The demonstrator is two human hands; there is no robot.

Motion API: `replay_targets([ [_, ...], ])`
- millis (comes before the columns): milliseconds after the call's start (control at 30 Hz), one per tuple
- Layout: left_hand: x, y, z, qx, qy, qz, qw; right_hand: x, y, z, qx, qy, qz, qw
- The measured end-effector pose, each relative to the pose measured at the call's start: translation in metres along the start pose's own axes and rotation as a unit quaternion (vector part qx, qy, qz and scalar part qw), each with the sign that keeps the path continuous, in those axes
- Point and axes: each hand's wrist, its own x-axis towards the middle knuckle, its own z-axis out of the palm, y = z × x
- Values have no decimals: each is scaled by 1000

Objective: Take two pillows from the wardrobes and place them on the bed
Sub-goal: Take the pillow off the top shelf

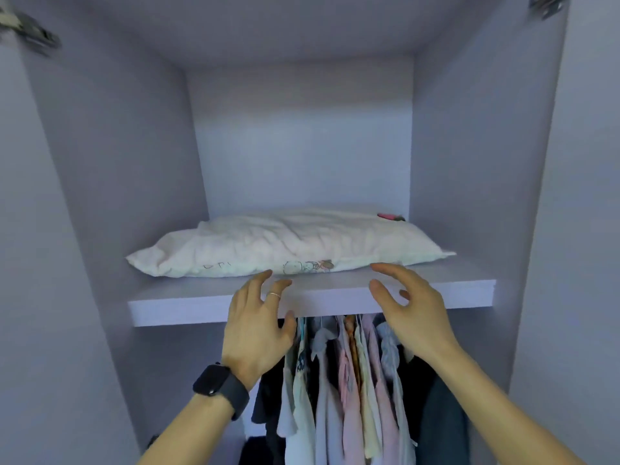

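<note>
Lying flat along the shelf [312,297], the pillow [285,245] runs left-right; both hands' fingers [385,271] spread, holding nothing.

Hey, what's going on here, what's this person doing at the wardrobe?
A person stands at an open wardrobe and reaches both hands up toward a white pillow lying on the shelf. The left hand, with a watch on its wrist, and the right hand are open with fingers spread, close to the pillow's front edge. Neither grips it yet. Clothes hang under the shelf. No bed is in view.
</note>
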Motion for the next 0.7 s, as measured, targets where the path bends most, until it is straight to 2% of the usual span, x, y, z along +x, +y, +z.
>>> replay_targets([
  [133, 63, -7, 3, 34, 53, 65, 996, 70, 9, -2, -92, 5, -21, 996],
  [200, 95, -12, 9, 55, 51, 87, 993, 104, 22, -2, -169, -6, -35, 985],
  [267, 124, -17, 18, 96, -16, 88, 991, 139, 39, -5, -247, -55, -15, 967],
  [367, 155, -27, 42, 170, -156, 56, 971, 178, 62, -11, -384, -137, 121, 905],
  [400, 160, -29, 51, 187, -181, 45, 965, 186, 72, -12, -392, -156, 152, 893],
  [467, 166, -31, 71, 206, -183, 38, 961, 195, 96, -11, -363, -173, 163, 901],
  [600, 172, -32, 98, 242, -131, 52, 960, 190, 124, 0, -353, -123, 127, 919],
  [700, 174, -34, 106, 240, -109, 50, 963, 192, 128, 5, -364, -96, 128, 918],
])
